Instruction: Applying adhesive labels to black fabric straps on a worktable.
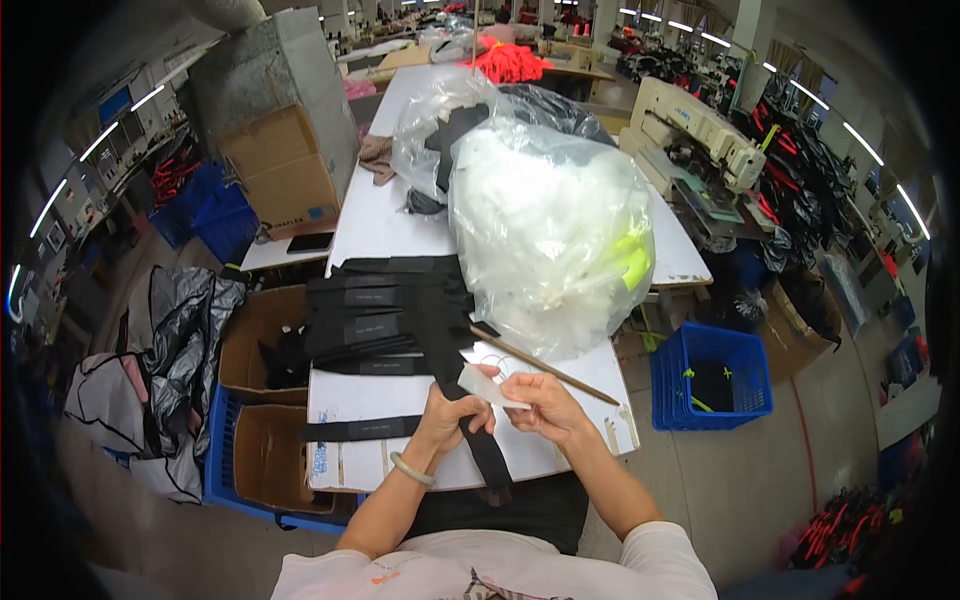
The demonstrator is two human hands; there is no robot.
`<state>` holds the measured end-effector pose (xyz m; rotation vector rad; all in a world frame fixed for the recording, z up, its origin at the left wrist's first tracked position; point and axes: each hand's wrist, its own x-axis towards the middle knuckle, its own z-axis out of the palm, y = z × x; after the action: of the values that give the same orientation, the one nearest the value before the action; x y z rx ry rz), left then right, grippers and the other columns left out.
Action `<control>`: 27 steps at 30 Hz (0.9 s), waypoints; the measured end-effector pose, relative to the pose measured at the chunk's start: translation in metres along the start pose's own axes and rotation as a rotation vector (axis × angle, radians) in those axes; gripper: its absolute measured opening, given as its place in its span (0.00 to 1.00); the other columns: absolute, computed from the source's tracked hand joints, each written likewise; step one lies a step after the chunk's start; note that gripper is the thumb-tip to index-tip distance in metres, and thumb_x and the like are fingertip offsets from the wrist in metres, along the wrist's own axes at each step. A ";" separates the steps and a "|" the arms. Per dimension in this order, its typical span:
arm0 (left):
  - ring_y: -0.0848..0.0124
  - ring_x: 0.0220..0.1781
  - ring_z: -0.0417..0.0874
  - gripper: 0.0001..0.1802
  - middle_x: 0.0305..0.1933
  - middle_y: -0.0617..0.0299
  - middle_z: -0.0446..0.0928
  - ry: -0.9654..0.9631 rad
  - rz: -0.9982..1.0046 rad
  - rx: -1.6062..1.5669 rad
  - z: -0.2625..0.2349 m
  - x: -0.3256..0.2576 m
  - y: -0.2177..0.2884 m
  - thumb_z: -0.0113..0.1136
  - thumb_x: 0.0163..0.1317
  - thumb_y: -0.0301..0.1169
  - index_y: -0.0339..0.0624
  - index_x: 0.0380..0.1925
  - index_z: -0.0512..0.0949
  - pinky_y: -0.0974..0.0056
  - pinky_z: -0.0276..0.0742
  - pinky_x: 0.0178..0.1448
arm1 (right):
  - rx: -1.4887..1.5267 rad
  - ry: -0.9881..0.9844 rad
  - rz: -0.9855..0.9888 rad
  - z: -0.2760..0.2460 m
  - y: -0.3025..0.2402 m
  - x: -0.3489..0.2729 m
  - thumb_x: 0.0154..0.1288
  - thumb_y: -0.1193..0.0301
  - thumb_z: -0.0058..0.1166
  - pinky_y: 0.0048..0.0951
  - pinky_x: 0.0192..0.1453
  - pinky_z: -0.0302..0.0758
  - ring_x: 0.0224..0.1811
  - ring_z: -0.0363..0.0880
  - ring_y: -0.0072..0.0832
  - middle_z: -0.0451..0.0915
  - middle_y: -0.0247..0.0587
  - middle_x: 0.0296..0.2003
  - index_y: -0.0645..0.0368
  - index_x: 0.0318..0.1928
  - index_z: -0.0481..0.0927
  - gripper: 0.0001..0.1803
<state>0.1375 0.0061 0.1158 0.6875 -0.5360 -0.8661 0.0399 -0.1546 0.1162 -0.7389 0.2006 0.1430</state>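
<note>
A long black fabric strip (484,450) runs toward me across the near part of the white table, and my left hand (452,418) is closed around it. Between the fingertips of my right hand (545,405) is a small white piece (488,388), flat like paper or thin cloth. Its left end reaches over the black strip, close to my left thumb. Left of my hands lies a single black strip (362,430). Beyond it are stacked black strips (375,328), several with a grey printed patch.
A wooden stick (545,366) lies right of my hands, before a big clear bag of white filling (550,220). Cardboard boxes (268,450) stand at the table's left side. A blue crate (712,378) sits on the floor at right; a sewing machine (695,130) stands farther back.
</note>
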 end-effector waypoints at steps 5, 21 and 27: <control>0.74 0.14 0.69 0.16 0.20 0.61 0.73 0.240 -0.071 0.069 0.009 0.003 0.001 0.64 0.56 0.25 0.26 0.42 0.76 0.64 0.77 0.25 | -0.280 0.135 -0.157 0.017 0.005 -0.008 0.67 0.70 0.56 0.17 0.18 0.62 0.16 0.68 0.14 0.79 0.34 0.23 0.64 0.37 0.79 0.09; 0.76 0.15 0.70 0.11 0.22 0.61 0.75 0.347 -0.015 0.082 0.027 -0.011 -0.007 0.62 0.60 0.28 0.28 0.34 0.79 0.69 0.74 0.24 | -0.927 0.245 -0.621 0.040 0.020 -0.017 0.61 0.75 0.62 0.22 0.32 0.75 0.27 0.80 0.21 0.82 0.41 0.26 0.68 0.35 0.80 0.07; 0.76 0.13 0.60 0.20 0.17 0.67 0.64 0.546 -0.071 -0.305 0.013 0.019 0.016 0.59 0.66 0.46 0.43 0.22 0.71 0.67 0.66 0.22 | -0.868 0.374 -0.680 0.041 0.008 -0.026 0.57 0.73 0.65 0.19 0.32 0.70 0.28 0.76 0.15 0.81 0.33 0.26 0.64 0.31 0.83 0.06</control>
<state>0.1469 -0.0060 0.1386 0.6300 0.1089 -0.7632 0.0179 -0.1224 0.1464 -1.6572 0.2306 -0.6005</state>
